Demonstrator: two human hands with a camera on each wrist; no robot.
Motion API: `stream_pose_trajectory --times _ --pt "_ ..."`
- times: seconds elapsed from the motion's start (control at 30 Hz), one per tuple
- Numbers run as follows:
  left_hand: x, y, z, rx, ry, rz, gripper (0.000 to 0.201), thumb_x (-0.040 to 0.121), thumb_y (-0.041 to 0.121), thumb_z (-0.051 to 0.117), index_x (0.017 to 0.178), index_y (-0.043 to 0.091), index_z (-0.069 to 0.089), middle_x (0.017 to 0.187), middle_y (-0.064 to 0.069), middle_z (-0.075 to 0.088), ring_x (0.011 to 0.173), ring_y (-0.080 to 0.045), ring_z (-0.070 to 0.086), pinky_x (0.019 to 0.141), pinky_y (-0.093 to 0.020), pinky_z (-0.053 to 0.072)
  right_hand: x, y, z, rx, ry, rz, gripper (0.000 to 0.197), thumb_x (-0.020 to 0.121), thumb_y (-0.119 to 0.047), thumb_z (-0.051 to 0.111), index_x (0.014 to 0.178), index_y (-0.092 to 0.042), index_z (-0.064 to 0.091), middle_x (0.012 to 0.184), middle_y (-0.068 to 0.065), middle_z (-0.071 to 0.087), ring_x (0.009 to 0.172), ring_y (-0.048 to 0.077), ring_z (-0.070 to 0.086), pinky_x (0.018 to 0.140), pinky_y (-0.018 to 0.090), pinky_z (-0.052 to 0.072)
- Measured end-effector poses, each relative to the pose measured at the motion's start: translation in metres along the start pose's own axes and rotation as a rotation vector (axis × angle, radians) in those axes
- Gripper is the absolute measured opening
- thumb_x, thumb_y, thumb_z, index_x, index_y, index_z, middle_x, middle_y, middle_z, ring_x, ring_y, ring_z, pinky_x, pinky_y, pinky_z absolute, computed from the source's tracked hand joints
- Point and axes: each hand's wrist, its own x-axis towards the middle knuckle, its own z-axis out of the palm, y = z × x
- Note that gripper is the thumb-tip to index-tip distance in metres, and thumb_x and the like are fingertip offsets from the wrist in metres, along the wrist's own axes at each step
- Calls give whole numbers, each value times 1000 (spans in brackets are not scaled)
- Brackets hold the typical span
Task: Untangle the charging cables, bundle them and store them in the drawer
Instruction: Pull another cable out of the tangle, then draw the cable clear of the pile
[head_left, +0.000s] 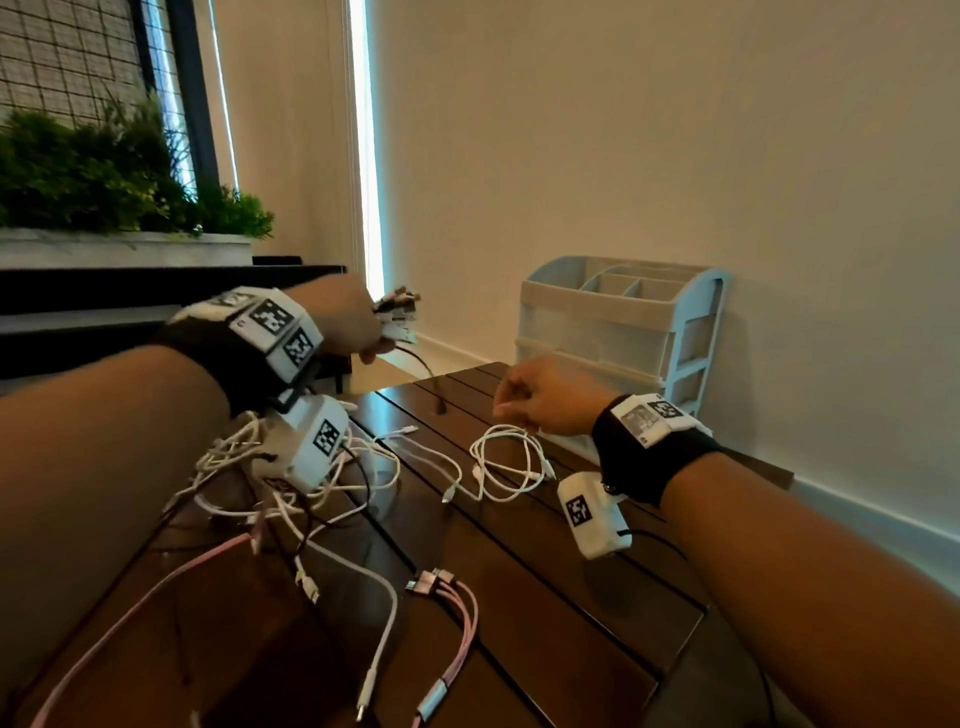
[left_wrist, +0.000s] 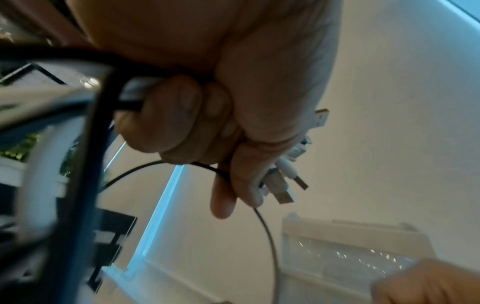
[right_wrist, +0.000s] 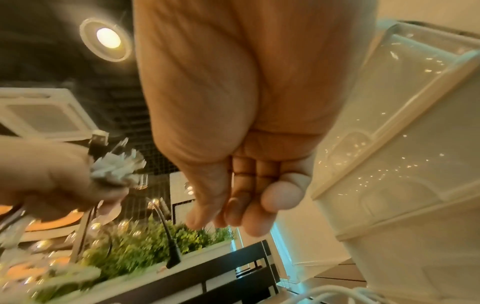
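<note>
Left hand: the left hand (head_left: 345, 317) is up above the table, fingers curled tight round a clutch of USB plug ends (head_left: 397, 312), which fan out past the knuckles.
Black cable: a thin black cable (head_left: 415, 358) drops from that fist toward the dark slatted table (head_left: 545, 597).
Right hand: the right hand (head_left: 545, 397) hovers over the table's far edge, fingers loosely curled and close together, holding nothing that shows.
White coil: a coiled white cable (head_left: 506, 462) lies on the table just below the right hand.
Tangle: a heap of white and black cables (head_left: 291, 483) sits under the left wrist.
Pink cable: a pink multi-head cable (head_left: 452, 613) lies nearest the viewer.
Drawer unit: a white plastic drawer unit (head_left: 618, 332) stands against the wall beyond the right hand, its drawers pushed in.
</note>
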Motion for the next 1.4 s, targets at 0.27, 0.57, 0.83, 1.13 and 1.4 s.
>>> stream_pose_trajectory --times 0.27,0.57,0.83,1.13,1.4 --pt "-2 -31 -6 298 114 -65 25 91 26 59 81 3 60 66 -3 48 68 -22 52 63 -31 43 14 -9 27 -324 -138 154 13 87 -16 61 92 -7 70 85 4 70 75 19 65 64 29 53" --pt "-8 -40 31 344 -71 -93 26 96 19 49 111 3 62 96 -7 58 83 -19 51 77 -27 47 1 48 27 -262 -219 455 19 84 -23 70 92 -6 68 72 3 62 69 21 60 71 33 54" --pt "5 -40 9 -7 183 -125 24 90 18 58 68 9 51 68 -6 53 62 -20 50 60 -30 40 9 43 14 -230 -179 377 23 93 -24 59 96 -4 69 91 12 72 86 28 69 80 37 55" --pt "-3 -7 10 -568 13 -63 32 88 34 66 77 4 71 65 -3 67 57 -19 52 49 -24 40 2 -24 -48 202 230 -6 4 87 -15 68 85 -18 66 80 2 69 74 16 67 78 38 57" --pt "-7 27 22 -656 -168 -32 32 78 40 77 86 8 75 51 -2 39 44 -18 34 46 -24 31 5 -53 -23 612 254 -17 10 86 8 62 84 -2 57 76 18 64 65 24 66 65 35 60"
